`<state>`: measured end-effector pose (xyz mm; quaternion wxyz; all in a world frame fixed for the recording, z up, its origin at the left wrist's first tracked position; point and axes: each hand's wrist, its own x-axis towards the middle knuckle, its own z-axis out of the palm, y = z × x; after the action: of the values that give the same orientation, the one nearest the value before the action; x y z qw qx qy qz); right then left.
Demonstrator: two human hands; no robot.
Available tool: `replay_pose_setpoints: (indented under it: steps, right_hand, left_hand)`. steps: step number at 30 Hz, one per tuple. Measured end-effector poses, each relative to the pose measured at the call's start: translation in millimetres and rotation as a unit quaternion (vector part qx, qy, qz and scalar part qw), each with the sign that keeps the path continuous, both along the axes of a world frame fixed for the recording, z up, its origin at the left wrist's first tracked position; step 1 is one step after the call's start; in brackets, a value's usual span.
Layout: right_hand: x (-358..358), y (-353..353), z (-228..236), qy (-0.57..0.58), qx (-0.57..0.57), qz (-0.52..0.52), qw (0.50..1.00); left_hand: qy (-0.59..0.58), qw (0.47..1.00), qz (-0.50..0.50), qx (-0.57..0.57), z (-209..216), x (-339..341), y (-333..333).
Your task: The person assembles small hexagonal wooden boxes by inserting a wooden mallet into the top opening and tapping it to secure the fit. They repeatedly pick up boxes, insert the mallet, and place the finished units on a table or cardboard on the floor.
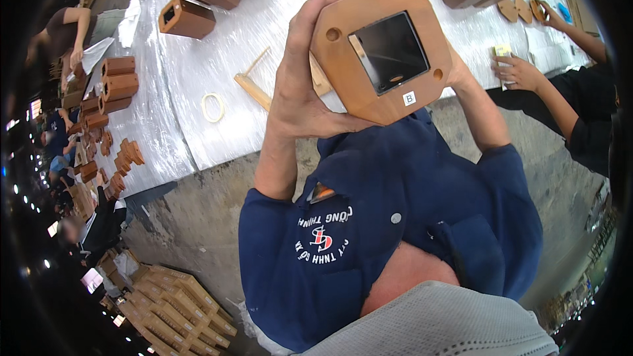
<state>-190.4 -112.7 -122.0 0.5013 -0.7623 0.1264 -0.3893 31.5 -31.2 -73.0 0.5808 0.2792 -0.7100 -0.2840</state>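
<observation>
Raised close in front of my chest is a brown wooden octagonal box (336,82), its end facing up at me. A square opening lined in black (393,49) sits in that end, with a round hole near two of the corners and a small white label (409,98) at the edge. My left hand (297,92) wraps round its left side, fingers over the far edge and thumb underneath. On the other side my right hand (456,69) supports it; most of those fingers are hidden behind the wood.
A table covered in clear film (198,86) lies beyond, bearing a ring of pale tape (212,107), a thin wooden frame (252,90) and similar boxes (186,18). At right a co-worker's hands (521,72) handle pieces. Stacked cartons (175,310) stand lower left.
</observation>
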Motion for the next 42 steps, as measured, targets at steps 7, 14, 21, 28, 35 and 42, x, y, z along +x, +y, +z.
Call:
replay_pose_setpoints:
  steps: [7,14,21,28,35,42]
  right_hand:
    - [-2,-3,0,-0.062,-0.146,-0.031,0.987]
    - [-22,-27,21,0.044,-0.429,-0.090,0.898]
    - [-6,-2,-9,0.053,-0.245,-0.149,0.957]
    - [18,38,-32,0.162,0.125,-0.054,0.977]
    - [27,22,-49,0.132,0.087,-0.088,0.983]
    - [25,5,-25,0.069,-0.127,-0.138,0.980]
  left_hand:
    - [-0.137,0.985,0.056,-0.083,11,-1,5]
    - [-0.163,0.982,0.046,-0.080,-7,4,-4]
    - [-0.083,0.994,0.065,-0.006,-18,6,-1]
    - [-0.208,0.962,0.107,0.141,-38,8,7]
    - [-0.182,0.965,0.127,0.141,-46,19,-8]
    - [-0.094,0.985,0.112,0.088,-41,17,-14]
